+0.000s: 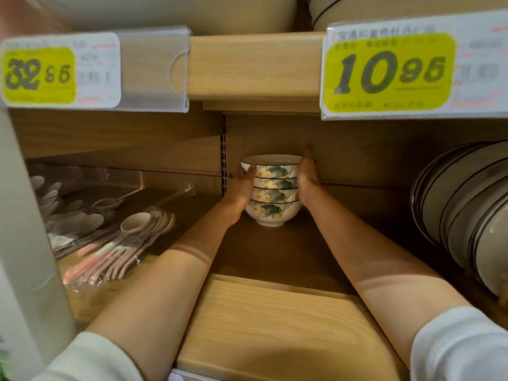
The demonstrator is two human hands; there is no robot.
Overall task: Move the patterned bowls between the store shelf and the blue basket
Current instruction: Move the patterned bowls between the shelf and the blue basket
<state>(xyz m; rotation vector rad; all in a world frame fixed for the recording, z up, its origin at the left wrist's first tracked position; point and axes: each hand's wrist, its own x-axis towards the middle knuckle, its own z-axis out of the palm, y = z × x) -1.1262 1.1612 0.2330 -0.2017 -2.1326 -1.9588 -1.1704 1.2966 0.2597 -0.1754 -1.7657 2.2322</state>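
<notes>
Four stacked patterned bowls in left grip and right grip, on wooden store shelf.

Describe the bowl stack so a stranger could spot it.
On the wooden shelf below the yellow price tags, a stack of bowls stands at the back between the left hand and right hand. Only it bears leaves and flowers; the plates rightward have none.

The wooden shelf bears a stack of 4 patterned bowls toward its back; left of the stack lie packaged spoons, right of it lean plates.
</notes>
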